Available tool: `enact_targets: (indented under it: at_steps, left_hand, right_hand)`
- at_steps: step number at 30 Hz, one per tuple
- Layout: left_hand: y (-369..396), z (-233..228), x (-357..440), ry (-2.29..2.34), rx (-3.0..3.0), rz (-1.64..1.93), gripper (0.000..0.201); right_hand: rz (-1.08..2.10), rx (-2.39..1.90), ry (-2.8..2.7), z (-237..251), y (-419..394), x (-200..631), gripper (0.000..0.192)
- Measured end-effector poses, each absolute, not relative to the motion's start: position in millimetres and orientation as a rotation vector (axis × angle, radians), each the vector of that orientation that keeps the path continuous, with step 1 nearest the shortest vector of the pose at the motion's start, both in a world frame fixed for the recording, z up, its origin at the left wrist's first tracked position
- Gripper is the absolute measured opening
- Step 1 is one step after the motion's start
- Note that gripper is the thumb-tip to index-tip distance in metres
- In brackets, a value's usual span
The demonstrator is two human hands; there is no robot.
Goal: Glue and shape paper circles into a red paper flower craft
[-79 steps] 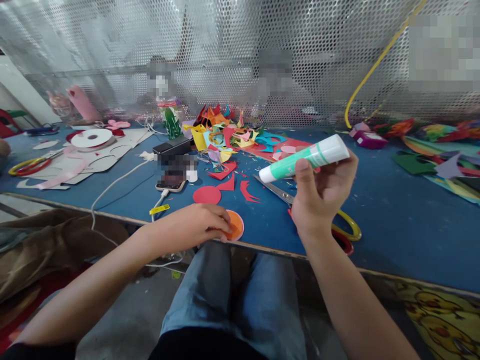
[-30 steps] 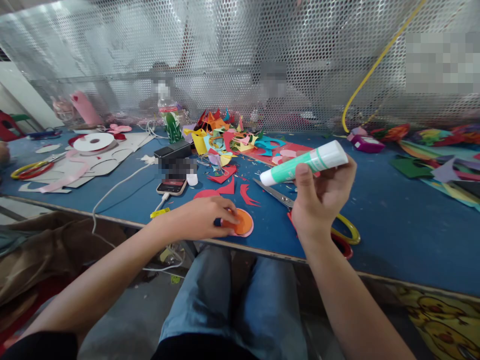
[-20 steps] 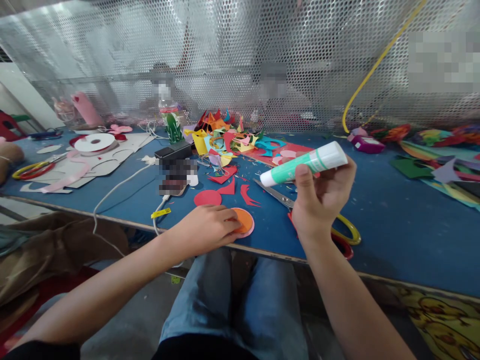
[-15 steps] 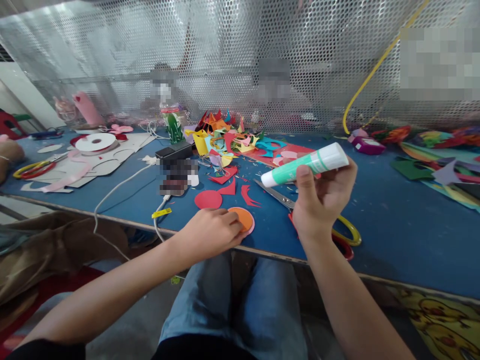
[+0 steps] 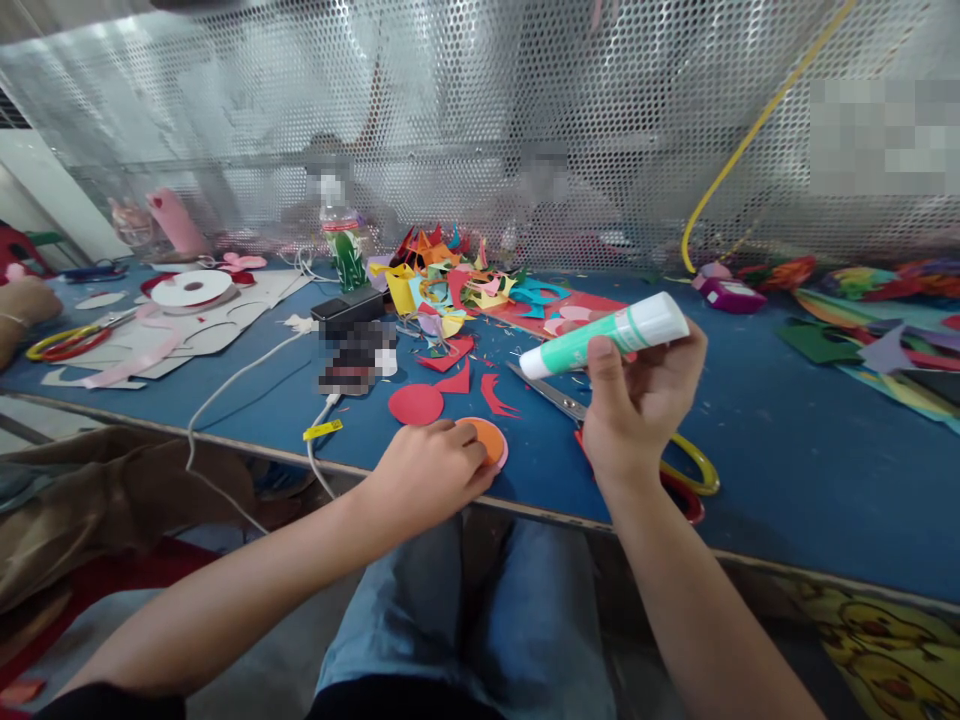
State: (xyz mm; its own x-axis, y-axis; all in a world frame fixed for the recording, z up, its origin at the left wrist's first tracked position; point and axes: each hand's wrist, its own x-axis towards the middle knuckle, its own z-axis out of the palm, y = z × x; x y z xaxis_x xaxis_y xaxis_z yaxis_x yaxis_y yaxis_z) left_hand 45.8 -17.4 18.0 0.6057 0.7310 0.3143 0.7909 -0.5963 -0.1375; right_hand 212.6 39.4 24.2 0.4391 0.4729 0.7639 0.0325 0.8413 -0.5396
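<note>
My left hand [image 5: 435, 462] is closed at the table's front edge, its curled fingers on an orange paper circle [image 5: 487, 440]. A slightly larger pale pink disc shows as a rim beneath that circle. In the air to the right, my right hand [image 5: 645, 400] grips a green and white glue stick [image 5: 577, 345], its white end tilted down to the left. Scissors [image 5: 566, 403] with red and yellow handles lie partly hidden behind my right wrist. A red paper circle [image 5: 416, 404] rests just beyond my left hand, beside red offcuts [image 5: 495, 393].
Colourful paper scraps [image 5: 450, 285] are heaped at the back, near a green-labelled bottle [image 5: 345, 245] and a black box [image 5: 349, 310]. A white cable [image 5: 225, 385] hangs over the edge. Ribbon spool [image 5: 191, 290], grey card and another person's hand [image 5: 26, 305] are at left.
Both hands keep almost the same places and holds. The glue stick has shifted very slightly left and down in view.
</note>
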Motion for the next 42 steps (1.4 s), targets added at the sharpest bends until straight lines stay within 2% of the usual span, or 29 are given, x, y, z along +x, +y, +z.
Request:
enact_targets:
  at_steps: [5, 9, 14, 19, 26, 32, 35, 42]
  left_hand:
    - [-13.2, 16.2, 44.5, -1.361, -2.676, -0.427, 0.032]
    - [0.4, 21.6, 25.9, -1.228, -3.029, -0.47, 0.021]
    - [10.3, 23.7, 9.9, -1.105, -3.235, -0.543, 0.019]
    - [2.7, 16.2, 17.5, -1.138, -3.173, -0.666, 0.016]
    - [-11.7, -4.3, 53.8, -1.428, -2.892, -0.901, 0.019]
    - [0.1, 0.7, 44.0, -1.315, -3.084, -1.038, 0.015]
    - [2.7, 1.2, 32.8, -1.354, -3.044, -1.197, 0.013]
    - [4.5, -6.6, 30.8, -1.376, -3.036, -1.147, 0.014]
  right_hand:
    - [0.28, -0.546, -1.107, 23.9, 38.6, 212.6, 0.024]
    - [0.322, -0.553, -1.097, 23.2, 38.3, 211.7, 0.026]
    - [0.377, -0.555, -1.086, 22.0, 38.9, 210.9, 0.029]
    - [0.361, -0.557, -1.104, 21.4, 37.7, 209.9, 0.028]
    - [0.296, -0.539, -1.182, 25.6, 36.9, 211.4, 0.027]
    - [0.547, -0.745, -1.39, 25.3, 10.0, 231.0, 0.037]
    - [0.682, -0.933, -1.448, 21.6, -14.6, 234.7, 0.035]
    - [0.707, -1.104, -1.576, 16.6, -32.4, 225.5, 0.036]
